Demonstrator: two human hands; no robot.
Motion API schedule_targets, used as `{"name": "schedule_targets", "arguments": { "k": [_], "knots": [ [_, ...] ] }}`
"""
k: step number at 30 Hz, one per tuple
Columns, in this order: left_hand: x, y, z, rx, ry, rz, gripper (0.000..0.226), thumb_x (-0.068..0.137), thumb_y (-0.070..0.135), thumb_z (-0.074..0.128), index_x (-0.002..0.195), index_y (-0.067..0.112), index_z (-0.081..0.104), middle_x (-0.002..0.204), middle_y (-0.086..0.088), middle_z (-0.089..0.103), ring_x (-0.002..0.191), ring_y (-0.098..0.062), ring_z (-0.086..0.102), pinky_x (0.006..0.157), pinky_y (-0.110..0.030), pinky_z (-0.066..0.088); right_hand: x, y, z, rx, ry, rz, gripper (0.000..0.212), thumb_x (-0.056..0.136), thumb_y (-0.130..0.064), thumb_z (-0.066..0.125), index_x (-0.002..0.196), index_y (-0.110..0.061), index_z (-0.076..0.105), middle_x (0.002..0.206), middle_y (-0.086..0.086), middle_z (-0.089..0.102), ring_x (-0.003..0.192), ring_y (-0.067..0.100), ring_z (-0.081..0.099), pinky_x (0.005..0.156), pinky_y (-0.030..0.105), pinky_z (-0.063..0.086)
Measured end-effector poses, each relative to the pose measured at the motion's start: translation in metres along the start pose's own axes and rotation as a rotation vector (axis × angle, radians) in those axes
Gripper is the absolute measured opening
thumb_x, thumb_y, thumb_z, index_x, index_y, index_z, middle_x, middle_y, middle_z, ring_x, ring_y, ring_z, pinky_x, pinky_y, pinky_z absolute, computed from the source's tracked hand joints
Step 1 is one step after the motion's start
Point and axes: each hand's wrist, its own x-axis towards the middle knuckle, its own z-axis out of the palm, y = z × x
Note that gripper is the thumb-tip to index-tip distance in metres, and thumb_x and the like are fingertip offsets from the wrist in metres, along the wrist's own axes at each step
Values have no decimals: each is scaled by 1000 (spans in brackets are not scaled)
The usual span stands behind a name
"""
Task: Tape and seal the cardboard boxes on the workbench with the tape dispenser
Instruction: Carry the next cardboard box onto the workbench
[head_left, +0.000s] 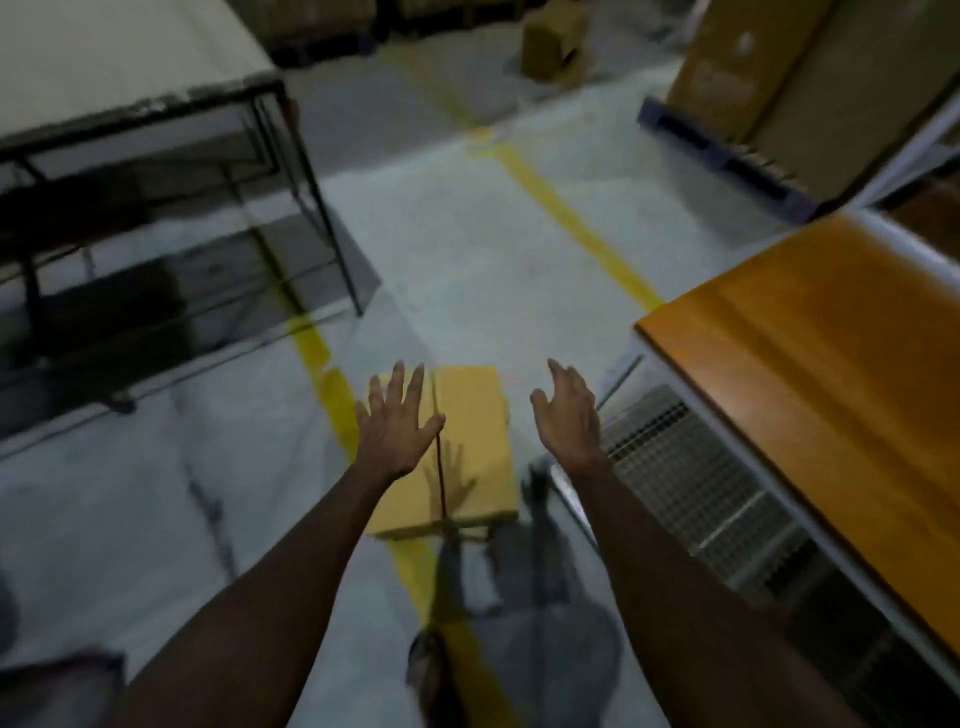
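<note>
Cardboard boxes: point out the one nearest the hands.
The closed box on the floor, across the yellow line, beneath the left hand and right hand. The small box and the large box on a pallet sit far behind.

Both arms stretched fwd & down, forearms bare. Left hand (397, 423) palm down, fingers spread straight. Right hand (566, 415) edge-on, fingers relaxed, slightly bent. Neither holds anything; hands apart.

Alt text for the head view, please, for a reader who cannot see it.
The left hand and right hand, both open, reach toward a cardboard box lying on the floor over a yellow line. A wooden workbench stands at right, a metal-framed table at left.
</note>
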Motion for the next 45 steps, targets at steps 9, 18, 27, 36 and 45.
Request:
{"name": "schedule_targets", "arguments": {
  "k": [9, 18, 27, 36, 45],
  "knots": [
    [78, -148, 173, 49, -197, -212, 101, 72, 78, 6, 157, 24, 15, 165, -7, 9, 145, -49, 15, 105, -67, 25, 108, 76, 251, -236, -390, -13, 69, 93, -53, 48, 153, -24, 27, 155, 15, 27, 136, 45, 33, 107, 58, 32],
    [190, -228, 364, -9, -200, -352, 94, 81, 80, 42, 155, 41, -2, 165, 4, -14, 146, -51, -1, 105, -75, 15, 237, 175, 427, -407, -348, -22, 100, 81, -62, 67, 155, -36, 4, 164, 7, -5, 142, 56, 7, 110, 71, 18],
    [217, -242, 423, -160, -219, -392, 104, 71, 79, 61, 154, 43, 9, 163, 9, -16, 132, -51, 24, 99, -61, 39, 259, 203, 457, -236, -274, 44, 101, 64, -67, 77, 147, -48, 21, 161, -11, -9, 136, 47, 25, 99, 62, 38],
    [204, -201, 243, -126, -14, -394, 101, 66, 85, 46, 153, 44, 19, 164, 10, -11, 135, -50, 24, 100, -60, 37, 252, 62, 324, -164, 0, -25, 76, 66, -66, 74, 136, -52, 45, 163, -16, 6, 131, 39, 28, 100, 52, 29],
    [131, -97, -41, -178, 316, -254, 98, 69, 82, 55, 153, 42, 25, 165, 10, -4, 137, -44, 25, 100, -56, 37, 170, -111, 47, -58, 338, -125, 60, 73, -60, 68, 131, -48, 55, 160, -19, 19, 135, 38, 25, 101, 48, 25]
  ]
}}
